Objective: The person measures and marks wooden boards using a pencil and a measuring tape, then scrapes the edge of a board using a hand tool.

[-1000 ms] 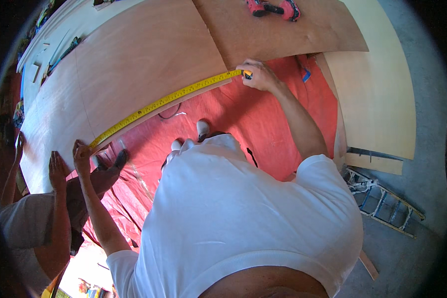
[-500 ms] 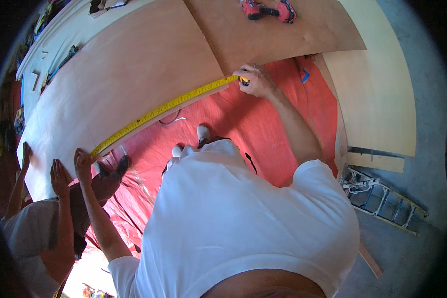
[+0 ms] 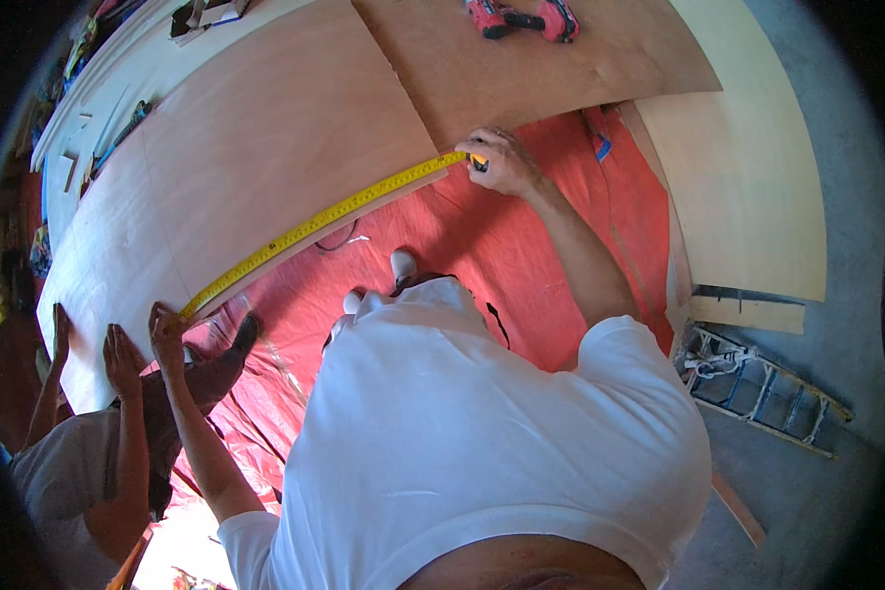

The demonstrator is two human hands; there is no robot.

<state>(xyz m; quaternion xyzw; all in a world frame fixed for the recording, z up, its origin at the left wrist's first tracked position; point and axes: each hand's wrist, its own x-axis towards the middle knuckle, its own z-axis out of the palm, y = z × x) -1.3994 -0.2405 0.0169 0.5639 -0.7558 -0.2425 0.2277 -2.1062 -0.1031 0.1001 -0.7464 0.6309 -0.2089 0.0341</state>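
Note:
A yellow tape measure [image 3: 326, 214] is stretched along the near edge of a large pale wooden sheet [image 3: 256, 128]. At the sheet's left end my left hand [image 3: 167, 330] pinches the end of the blade. Over the far end of the blade my right hand [image 3: 501, 162] is wrapped round the tape's dark and orange case, which mostly hides inside the fingers. The blade lies nearly along the edge, close to a thin strip of wood under it. Beside my left hand, another person's hands [image 3: 121, 362] rest flat on the sheet's left edge.
Two red power tools [image 3: 524, 20] lie on a browner sheet [image 3: 551, 69] at the back. Red sheeting [image 3: 551, 256] covers the floor. Pale boards [image 3: 747, 187] and a ladder [image 3: 767, 391] are at the right. The co-worker's grey-clothed body [image 3: 64, 482] stands at the left.
The view has shifted slightly. Both my hands keep their hold on the stretched tape measure, and the co-worker's hands stay on the sheet's edge.

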